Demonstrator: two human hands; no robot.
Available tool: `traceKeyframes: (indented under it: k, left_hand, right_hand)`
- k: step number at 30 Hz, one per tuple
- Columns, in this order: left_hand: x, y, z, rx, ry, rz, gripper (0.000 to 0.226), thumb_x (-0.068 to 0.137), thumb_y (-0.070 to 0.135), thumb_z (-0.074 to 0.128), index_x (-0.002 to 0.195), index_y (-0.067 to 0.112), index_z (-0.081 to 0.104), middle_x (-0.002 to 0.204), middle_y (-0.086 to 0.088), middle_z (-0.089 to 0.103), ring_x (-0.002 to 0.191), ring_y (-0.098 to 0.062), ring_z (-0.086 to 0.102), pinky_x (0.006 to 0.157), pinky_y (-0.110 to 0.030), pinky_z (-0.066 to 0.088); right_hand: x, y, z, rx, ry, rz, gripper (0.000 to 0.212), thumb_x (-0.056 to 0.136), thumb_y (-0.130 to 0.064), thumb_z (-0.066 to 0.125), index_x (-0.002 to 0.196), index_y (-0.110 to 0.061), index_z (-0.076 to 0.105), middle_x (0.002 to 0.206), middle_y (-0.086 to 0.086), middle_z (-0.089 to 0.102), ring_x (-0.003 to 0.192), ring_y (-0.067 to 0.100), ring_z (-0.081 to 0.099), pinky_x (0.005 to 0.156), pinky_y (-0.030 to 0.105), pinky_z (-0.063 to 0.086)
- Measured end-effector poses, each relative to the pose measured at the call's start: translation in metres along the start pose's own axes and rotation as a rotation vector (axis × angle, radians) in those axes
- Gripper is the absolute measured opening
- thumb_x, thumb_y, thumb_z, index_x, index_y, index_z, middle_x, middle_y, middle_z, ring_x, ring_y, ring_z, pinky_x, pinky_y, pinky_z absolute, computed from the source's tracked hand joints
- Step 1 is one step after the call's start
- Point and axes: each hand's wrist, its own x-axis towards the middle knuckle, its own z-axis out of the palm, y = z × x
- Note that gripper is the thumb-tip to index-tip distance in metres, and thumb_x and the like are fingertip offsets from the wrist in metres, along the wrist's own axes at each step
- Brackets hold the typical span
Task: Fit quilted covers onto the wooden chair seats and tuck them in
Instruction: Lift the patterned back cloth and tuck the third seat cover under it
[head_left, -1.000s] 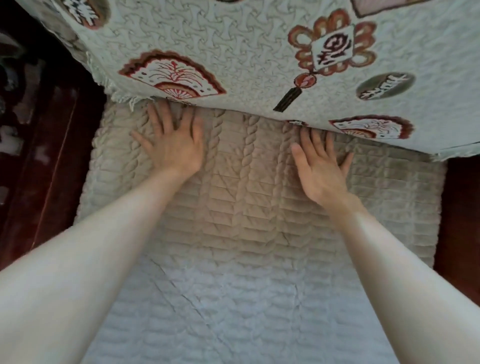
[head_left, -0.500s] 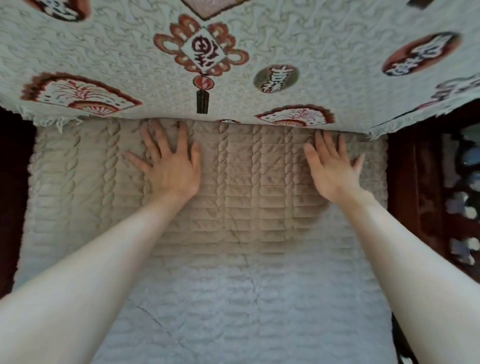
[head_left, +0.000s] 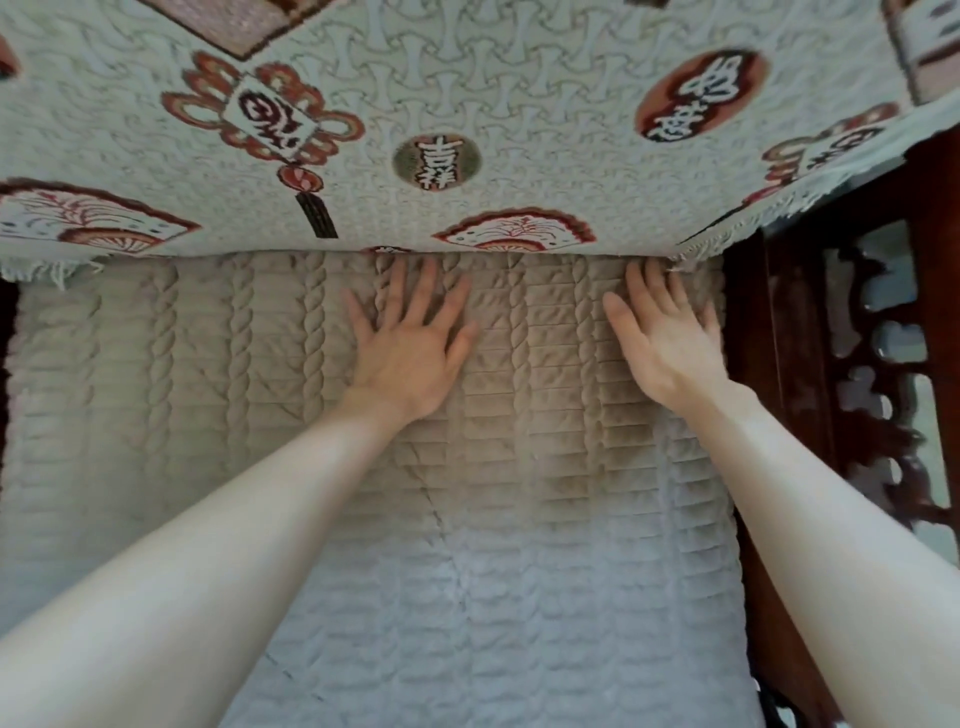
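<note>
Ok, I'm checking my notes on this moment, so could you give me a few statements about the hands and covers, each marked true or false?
1. The left hand and the right hand lie flat on the beige cover. True.
2. The left hand is curled into a fist. False: its fingers are straight and spread.
3. The right hand is nearer the wooden armrest. True.
4. The cover at the back is plain white. False: the patterned cover shows fans, knots and characters.

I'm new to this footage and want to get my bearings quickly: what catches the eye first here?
The patterned throw, with red fans, a knot and round character medallions, fills the top. Below it, the left hand and right hand lie flat, fingers straight, on the beige quilted seat cover, fingertips at the throw's lower edge. Dark carved wood stands at the right edge.
</note>
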Motion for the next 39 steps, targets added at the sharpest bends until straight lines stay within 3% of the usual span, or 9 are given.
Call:
traceKeyframes:
  k: [5,11,17,21,23,28,32,34,39]
  left_hand:
    - [-0.01,-0.019,0.009,-0.009,-0.004,-0.168,0.059,0.098,0.057,0.011,0.148,0.041,-0.014,0.157,0.003,-0.025,0.144,-0.024,-0.025,0.109,-0.066,-0.01]
    - [-0.043,-0.014,0.027,0.032,-0.038,-0.038,0.06,0.096,0.06,0.008,0.146,0.042,-0.02,0.154,0.008,-0.032,0.142,-0.019,-0.029,0.108,-0.063,-0.016]
    - [-0.084,-0.045,0.042,0.015,-0.015,-0.243,0.063,0.094,0.062,0.006,0.143,0.039,-0.025,0.153,0.004,-0.033,0.141,-0.023,-0.03,0.109,-0.064,-0.017]
    - [-0.104,-0.027,0.055,0.026,-0.005,-0.062,0.062,0.093,0.061,0.005,0.143,0.039,-0.024,0.147,0.008,-0.039,0.141,-0.02,-0.031,0.109,-0.067,-0.012]
    - [-0.124,-0.043,0.07,0.012,0.025,-0.1,0.063,0.092,0.062,0.003,0.144,0.038,-0.022,0.146,0.01,-0.039,0.141,-0.016,-0.03,0.108,-0.066,-0.014]
    - [-0.184,-0.086,0.097,0.022,0.125,-0.264,0.069,0.084,0.064,0.0,0.144,0.032,-0.01,0.154,0.005,-0.019,0.147,-0.024,-0.012,0.107,-0.066,-0.01]
    - [-0.203,-0.06,0.112,0.047,0.151,-0.043,0.067,0.091,0.057,0.02,0.149,0.025,0.013,0.159,-0.007,0.015,0.147,-0.031,0.01,0.105,-0.07,-0.002]
    - [-0.224,-0.063,0.13,0.081,0.182,-0.016,0.066,0.092,0.055,0.025,0.149,0.023,0.019,0.158,-0.008,0.022,0.145,-0.029,0.016,0.106,-0.068,-0.002]
    - [-0.283,-0.106,0.153,0.112,0.176,-0.192,0.064,0.092,0.06,0.011,0.149,0.033,-0.001,0.158,0.003,-0.012,0.147,-0.019,-0.01,0.107,-0.056,-0.021]
  right_hand:
    - [-0.01,0.003,0.005,0.036,0.014,0.094,0.064,0.101,-0.054,0.017,0.155,-0.025,0.001,0.163,-0.002,-0.01,0.149,0.02,-0.012,0.118,0.053,-0.005]
    - [-0.048,-0.042,0.052,-0.13,-0.04,-0.179,0.063,0.1,-0.056,0.015,0.153,-0.033,-0.01,0.159,-0.01,-0.021,0.146,0.02,-0.024,0.114,0.051,-0.018]
    - [-0.084,-0.038,0.077,-0.133,0.004,0.002,0.065,0.1,-0.055,0.012,0.152,-0.028,-0.017,0.156,-0.001,-0.03,0.144,0.026,-0.028,0.113,0.058,-0.017]
    - [-0.111,-0.064,0.098,-0.112,-0.031,-0.148,0.065,0.099,-0.055,0.013,0.15,-0.03,-0.019,0.146,-0.006,-0.04,0.14,0.021,-0.035,0.109,0.052,-0.024]
    - [-0.123,-0.051,0.107,-0.121,-0.032,-0.131,0.065,0.099,-0.056,0.015,0.15,-0.032,-0.018,0.146,-0.008,-0.039,0.136,0.015,-0.038,0.109,0.051,-0.024]
    - [-0.17,-0.032,0.126,-0.148,0.014,0.064,0.068,0.1,-0.055,0.019,0.153,-0.026,-0.012,0.148,-0.003,-0.035,0.143,0.024,-0.028,0.113,0.059,-0.016]
    - [-0.202,-0.078,0.161,-0.155,-0.02,-0.092,0.065,0.098,-0.057,0.012,0.143,-0.028,-0.025,0.148,-0.004,-0.036,0.142,0.025,-0.031,0.109,0.056,-0.021]
    - [-0.216,-0.081,0.179,-0.167,-0.019,-0.115,0.064,0.1,-0.055,0.017,0.141,-0.029,-0.024,0.147,-0.006,-0.037,0.137,0.019,-0.037,0.108,0.054,-0.023]
    - [-0.258,-0.041,0.193,-0.187,0.015,0.041,0.062,0.097,-0.058,0.006,0.145,-0.031,-0.023,0.146,-0.007,-0.038,0.136,0.013,-0.035,0.112,0.051,-0.02]
